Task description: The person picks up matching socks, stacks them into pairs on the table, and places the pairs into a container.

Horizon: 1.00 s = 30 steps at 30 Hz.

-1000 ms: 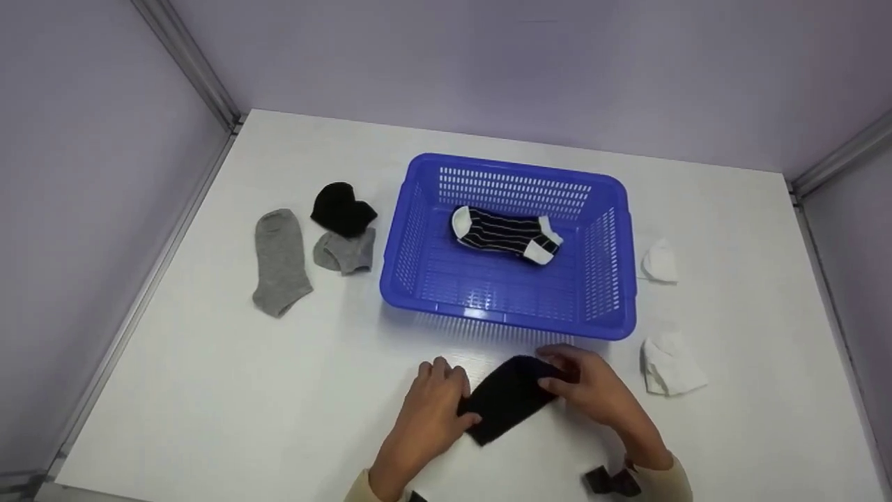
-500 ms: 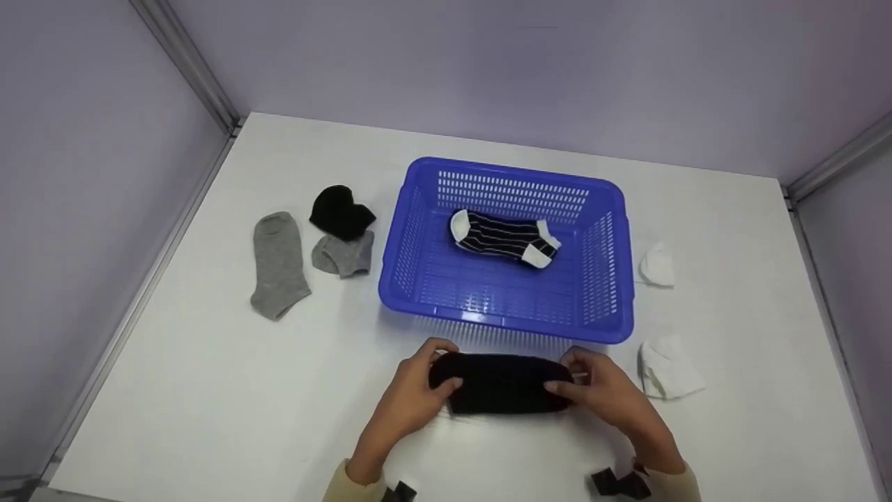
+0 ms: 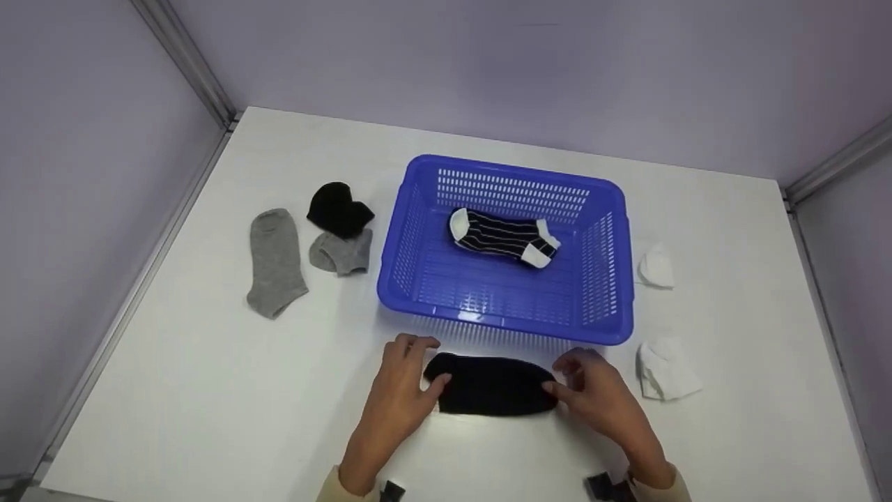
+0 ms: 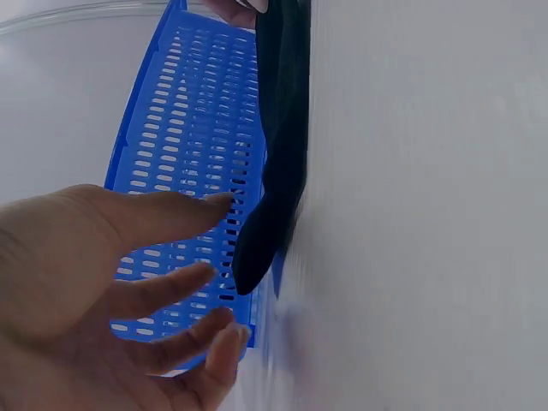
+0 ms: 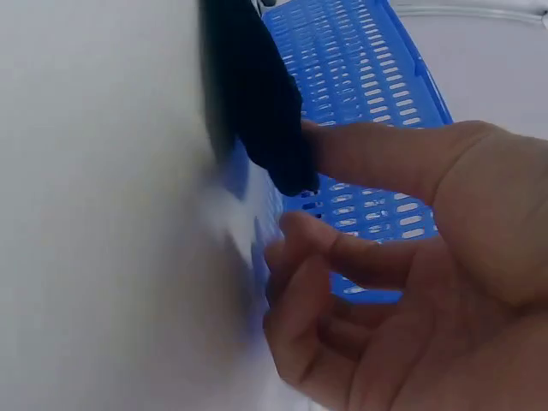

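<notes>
A black sock (image 3: 491, 385) lies sideways on the white table in front of the blue basket. My left hand (image 3: 398, 392) is at its left end; in the left wrist view the thumb (image 4: 184, 216) and spread fingers stand apart from the sock (image 4: 274, 163). At the opposite end is my right hand (image 3: 601, 390). Seen from the right wrist, its thumb (image 5: 377, 154) touches the sock's end (image 5: 265, 111), while the loosely bent fingers stay below, off the fabric. The basket (image 3: 505, 322) holds black-and-white striped socks (image 3: 503, 236).
Left of the basket lie a long grey sock (image 3: 275, 261), a folded black sock (image 3: 338, 210) and a small grey sock (image 3: 345, 252). To its right are two white socks, one farther back (image 3: 656, 267) and one nearer (image 3: 667, 369). Walls border the table's back and sides.
The black sock has turned from slanted to lying straight across and now rests flat on the table. My left hand has let go of its end and drawn slightly left; the right hand's hold has loosened.
</notes>
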### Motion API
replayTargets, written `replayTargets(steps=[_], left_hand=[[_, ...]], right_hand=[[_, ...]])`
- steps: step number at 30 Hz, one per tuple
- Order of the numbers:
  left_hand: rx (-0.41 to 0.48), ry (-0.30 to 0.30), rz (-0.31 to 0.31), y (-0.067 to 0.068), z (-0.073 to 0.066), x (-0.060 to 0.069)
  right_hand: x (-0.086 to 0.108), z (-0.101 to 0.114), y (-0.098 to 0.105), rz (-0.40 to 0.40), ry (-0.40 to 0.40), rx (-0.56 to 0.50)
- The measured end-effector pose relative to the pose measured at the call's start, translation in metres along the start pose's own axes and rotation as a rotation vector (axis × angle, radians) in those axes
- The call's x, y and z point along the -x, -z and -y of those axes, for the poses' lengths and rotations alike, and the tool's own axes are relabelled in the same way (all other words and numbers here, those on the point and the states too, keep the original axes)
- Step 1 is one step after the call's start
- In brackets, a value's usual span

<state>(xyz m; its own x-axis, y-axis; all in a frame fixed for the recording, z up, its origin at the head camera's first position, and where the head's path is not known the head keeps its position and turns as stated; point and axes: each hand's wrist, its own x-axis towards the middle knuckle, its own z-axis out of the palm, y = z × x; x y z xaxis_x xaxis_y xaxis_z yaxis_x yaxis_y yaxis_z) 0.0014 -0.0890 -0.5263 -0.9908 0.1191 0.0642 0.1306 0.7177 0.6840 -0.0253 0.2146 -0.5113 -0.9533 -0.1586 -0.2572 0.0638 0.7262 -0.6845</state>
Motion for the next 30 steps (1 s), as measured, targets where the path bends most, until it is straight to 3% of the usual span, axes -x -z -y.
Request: replayTargets(steps=[5, 8, 10, 13, 16, 18, 25, 30], left_hand=[[0.085, -0.185, 0.037, 0.007, -0.002, 0.001], [0.073, -0.294, 0.077, 0.007, -0.003, 0.0], [0.024, -0.36, 0.095, 0.005, -0.002, 0.0], [-0.042, -0.412, 0.14, 0.003, -0.001, 0.001], [-0.089, -0.42, 0.203, 0.001, 0.002, 0.003], [-0.114, -0.408, 0.24, 0.001, 0.002, 0.003], [-0.227, -0.319, 0.307, 0.0, 0.0, -0.002], [-0.292, -0.31, 0.269, -0.003, -0.003, -0.003]], right_hand=[[0.01, 0.007, -0.005, -0.2, 0.156, 0.071], [0.015, 0.011, -0.007, -0.259, 0.284, 0.098], [0.018, 0.012, -0.009, -0.224, 0.359, 0.11], [0.02, 0.011, -0.011, -0.073, 0.427, 0.131], [0.022, 0.008, -0.012, 0.062, 0.447, 0.179], [0.022, 0.006, -0.013, 0.094, 0.438, 0.213], [0.016, 0.004, -0.014, 0.085, 0.374, 0.251], [0.012, 0.002, -0.019, 0.019, 0.418, 0.266]])
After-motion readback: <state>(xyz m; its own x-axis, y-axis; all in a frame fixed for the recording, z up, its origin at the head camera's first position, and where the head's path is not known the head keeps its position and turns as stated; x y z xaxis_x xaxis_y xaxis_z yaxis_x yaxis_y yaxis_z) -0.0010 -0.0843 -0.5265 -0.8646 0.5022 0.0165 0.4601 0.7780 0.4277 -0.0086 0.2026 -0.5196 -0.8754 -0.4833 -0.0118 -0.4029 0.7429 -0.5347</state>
